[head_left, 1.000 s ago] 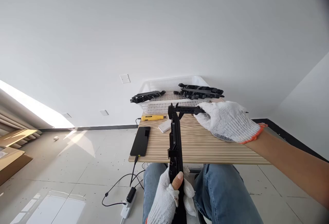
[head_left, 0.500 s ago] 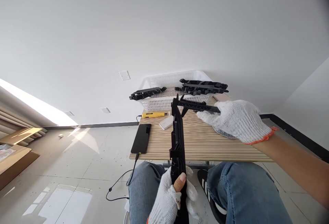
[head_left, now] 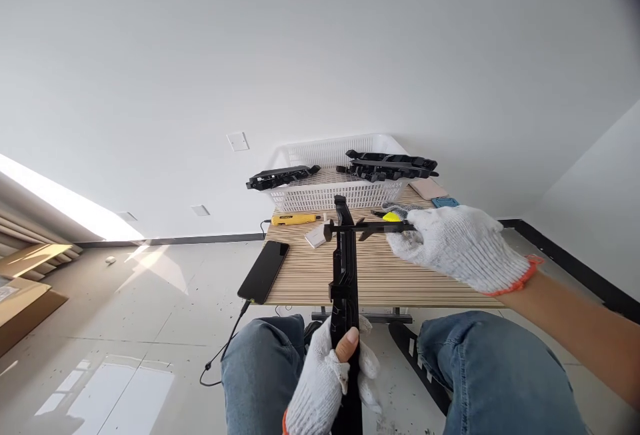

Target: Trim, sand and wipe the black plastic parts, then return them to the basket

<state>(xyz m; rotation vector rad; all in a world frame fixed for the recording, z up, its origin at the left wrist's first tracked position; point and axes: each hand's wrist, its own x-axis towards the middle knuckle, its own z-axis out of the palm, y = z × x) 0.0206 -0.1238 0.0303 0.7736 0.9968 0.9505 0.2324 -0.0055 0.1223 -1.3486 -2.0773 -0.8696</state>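
My left hand (head_left: 327, 372), in a white knit glove with the thumb tip bare, is wrapped round a long black plastic part (head_left: 345, 268) that stands lengthwise before me. My right hand (head_left: 450, 242), gloved in white with an orange cuff, grips a black caliper (head_left: 373, 227) held out to the left. The caliper's jaws lie across the black part a little below its top end. Whether they touch both sides I cannot tell. The lower end of the part runs out of view.
A white plastic basket (head_left: 325, 198) with similar black parts (head_left: 393, 165) stands against the wall. On the wooden table (head_left: 380, 282) lie a phone (head_left: 264, 272) on a cable, a yellow tool (head_left: 295, 220), a small white box (head_left: 316, 235), a yellow object (head_left: 391, 216) and a blue item (head_left: 445, 202).
My right hand has brought the caliper down from the top end of the black part and turned it more edge-on. The left hand keeps its grip. The phone lies more slanted.
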